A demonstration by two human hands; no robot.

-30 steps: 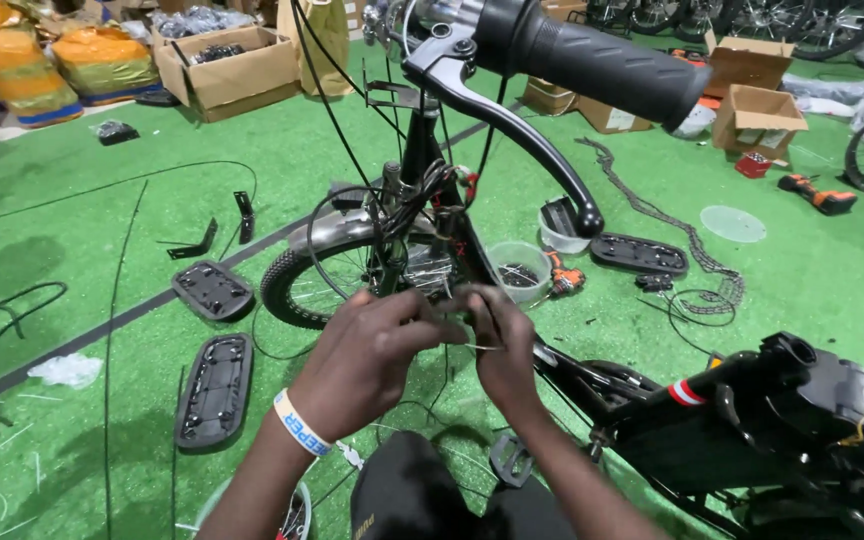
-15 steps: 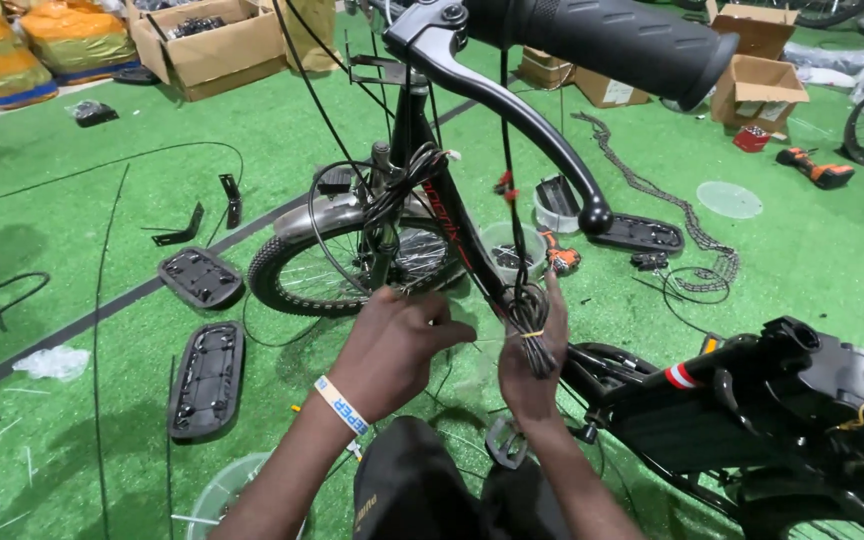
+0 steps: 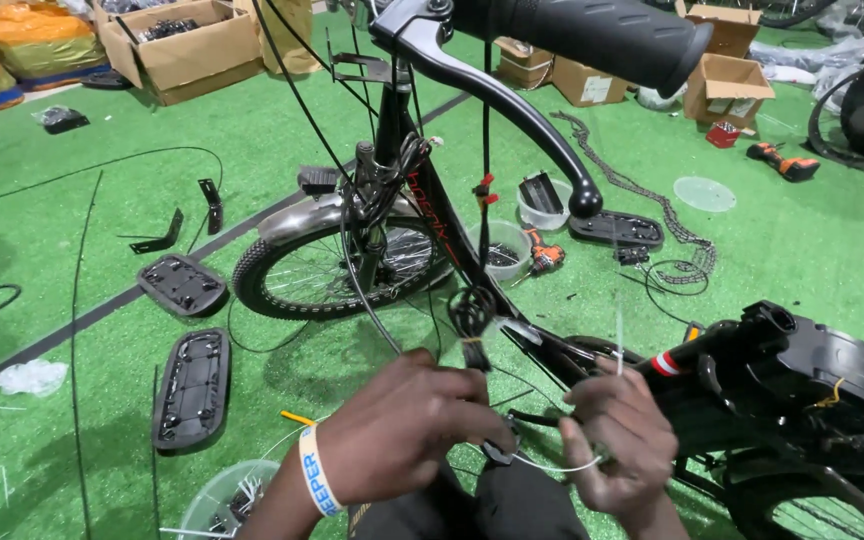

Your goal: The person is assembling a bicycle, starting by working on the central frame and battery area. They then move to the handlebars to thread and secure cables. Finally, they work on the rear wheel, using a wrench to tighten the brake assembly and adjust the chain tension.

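Green turf floor (image 3: 802,250) lies under the bicycle frame (image 3: 442,230), where the left hand (image 3: 407,430) and right hand (image 3: 617,440) pinch a white zip tie (image 3: 562,466) (fingers clenched) beside bundled cables (image 3: 472,315); best pulled snug, steadily, without kinking.

Green turf floor (image 3: 102,120) is holding cardboard boxes (image 3: 187,50), black plastic panels (image 3: 192,385), a chain (image 3: 642,195), and a drill (image 3: 784,163) lying around.
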